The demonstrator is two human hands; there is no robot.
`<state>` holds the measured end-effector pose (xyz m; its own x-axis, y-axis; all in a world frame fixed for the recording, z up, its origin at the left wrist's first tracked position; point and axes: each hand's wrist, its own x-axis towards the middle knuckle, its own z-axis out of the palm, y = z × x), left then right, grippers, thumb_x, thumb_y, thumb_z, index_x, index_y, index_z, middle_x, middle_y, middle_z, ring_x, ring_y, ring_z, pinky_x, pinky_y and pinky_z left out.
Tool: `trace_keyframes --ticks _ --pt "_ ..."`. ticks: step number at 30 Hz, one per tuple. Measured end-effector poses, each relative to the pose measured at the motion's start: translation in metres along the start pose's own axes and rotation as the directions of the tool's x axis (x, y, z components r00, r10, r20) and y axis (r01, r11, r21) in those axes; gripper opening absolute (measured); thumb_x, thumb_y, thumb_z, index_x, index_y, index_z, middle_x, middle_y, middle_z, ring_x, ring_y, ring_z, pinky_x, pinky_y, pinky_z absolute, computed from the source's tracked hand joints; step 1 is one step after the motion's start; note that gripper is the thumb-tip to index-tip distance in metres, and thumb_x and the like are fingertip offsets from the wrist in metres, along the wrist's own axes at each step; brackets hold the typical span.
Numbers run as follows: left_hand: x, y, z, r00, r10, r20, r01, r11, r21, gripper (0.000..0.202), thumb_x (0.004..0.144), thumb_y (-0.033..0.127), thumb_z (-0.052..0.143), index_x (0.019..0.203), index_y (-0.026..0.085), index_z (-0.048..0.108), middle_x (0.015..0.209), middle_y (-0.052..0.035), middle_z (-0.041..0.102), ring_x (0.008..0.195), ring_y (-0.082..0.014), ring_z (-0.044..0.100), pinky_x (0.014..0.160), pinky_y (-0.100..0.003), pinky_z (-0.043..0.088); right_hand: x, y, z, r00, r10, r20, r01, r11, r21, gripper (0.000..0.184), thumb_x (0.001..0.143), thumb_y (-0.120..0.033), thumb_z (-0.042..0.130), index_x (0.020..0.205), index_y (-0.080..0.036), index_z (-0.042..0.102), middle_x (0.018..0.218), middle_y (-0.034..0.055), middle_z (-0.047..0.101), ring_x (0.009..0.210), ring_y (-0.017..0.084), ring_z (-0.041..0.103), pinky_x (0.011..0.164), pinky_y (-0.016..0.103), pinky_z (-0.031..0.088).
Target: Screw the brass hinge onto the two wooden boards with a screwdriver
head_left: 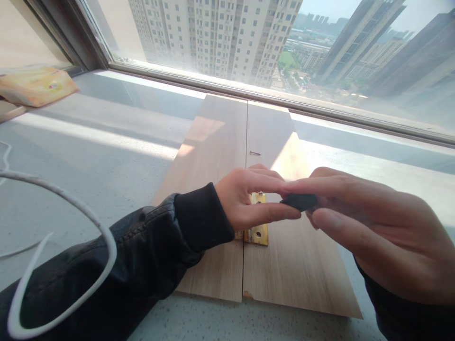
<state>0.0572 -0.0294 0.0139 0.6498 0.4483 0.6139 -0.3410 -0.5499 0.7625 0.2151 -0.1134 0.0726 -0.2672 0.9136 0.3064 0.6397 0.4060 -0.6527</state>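
My left hand (245, 196) reaches in over the boards, its thumb and fingers closed on one end of a small black object (300, 202). At the other end, the fingers and thumb of my right hand (384, 222) pinch the same object, so both hands hold it. Its kind is not clear, as the fingers cover its ends. Beneath the hands lies a brass hinge (261, 236), partly hidden, across the seam between the left wooden board (209, 161) and the right wooden board (298, 279). A small screw or nail (255, 153) rests on the right board beyond my left hand.
The boards lie on a pale speckled sill (117, 142) below a large window (227, 42). A white cable (88, 213) loops at the left, in front of my left sleeve. A yellow-orange packet (35, 85) sits at the far left.
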Motion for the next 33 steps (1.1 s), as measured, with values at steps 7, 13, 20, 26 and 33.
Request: trace_keyframes --ticks 7,13,20,26,33 --pt "-0.004 0.003 0.002 0.988 -0.122 -0.098 0.123 0.992 0.000 0.032 0.057 0.029 0.079 0.083 0.016 0.065 0.077 -0.0026 0.066 0.076 -0.0159 0.059 0.073 -0.030 0.049 -0.002 0.006 0.000 0.998 -0.005 -0.064 -0.003 0.994 -0.111 0.017 0.078 -0.030 0.064 0.094 -0.029 0.064 0.080 -0.0002 0.067 0.065 0.017 0.062 0.053 0.031 0.046" --pt "0.000 0.010 0.007 0.980 -0.037 -0.194 0.088 0.961 0.261 0.027 0.060 0.031 0.077 0.075 0.016 0.060 0.069 -0.0004 0.063 0.064 -0.0123 0.056 0.065 -0.028 0.047 -0.001 0.003 0.012 0.966 0.053 -0.254 -0.110 0.970 -0.216 0.018 0.073 -0.039 0.068 0.079 -0.025 0.058 0.063 -0.0006 0.063 0.047 0.014 0.053 0.037 0.028 0.033" --pt "0.002 0.019 0.010 0.977 -0.007 -0.213 0.108 0.877 0.469 0.013 0.069 0.025 0.066 0.062 0.015 0.062 0.060 -0.0022 0.059 0.059 -0.0134 0.051 0.054 -0.028 0.041 0.001 0.003 0.020 0.931 0.077 -0.357 -0.166 0.960 -0.226 0.025 0.067 -0.040 0.073 0.070 -0.025 0.054 0.060 -0.0015 0.056 0.050 0.013 0.046 0.042 0.029 0.034" --pt "0.003 0.010 -0.003 0.999 -0.030 -0.023 0.035 0.972 0.233 0.006 0.072 0.022 0.068 0.071 0.017 0.067 0.070 -0.0028 0.068 0.069 -0.0144 0.060 0.072 -0.032 0.048 -0.001 0.005 0.006 0.994 0.064 -0.091 -0.067 0.997 -0.030 0.020 0.084 -0.031 0.054 0.103 -0.029 0.062 0.081 -0.0005 0.065 0.063 0.013 0.058 0.054 0.029 0.045" --pt "0.002 0.010 -0.007 0.988 -0.138 0.065 0.138 0.990 0.009 0.017 0.065 0.022 0.075 0.078 0.014 0.068 0.074 -0.0034 0.067 0.072 -0.0134 0.060 0.070 -0.027 0.049 -0.008 0.002 0.004 0.996 0.059 -0.068 -0.064 0.995 -0.078 0.011 0.078 -0.033 0.063 0.089 -0.028 0.061 0.080 -0.0013 0.068 0.065 0.015 0.063 0.048 0.027 0.044"
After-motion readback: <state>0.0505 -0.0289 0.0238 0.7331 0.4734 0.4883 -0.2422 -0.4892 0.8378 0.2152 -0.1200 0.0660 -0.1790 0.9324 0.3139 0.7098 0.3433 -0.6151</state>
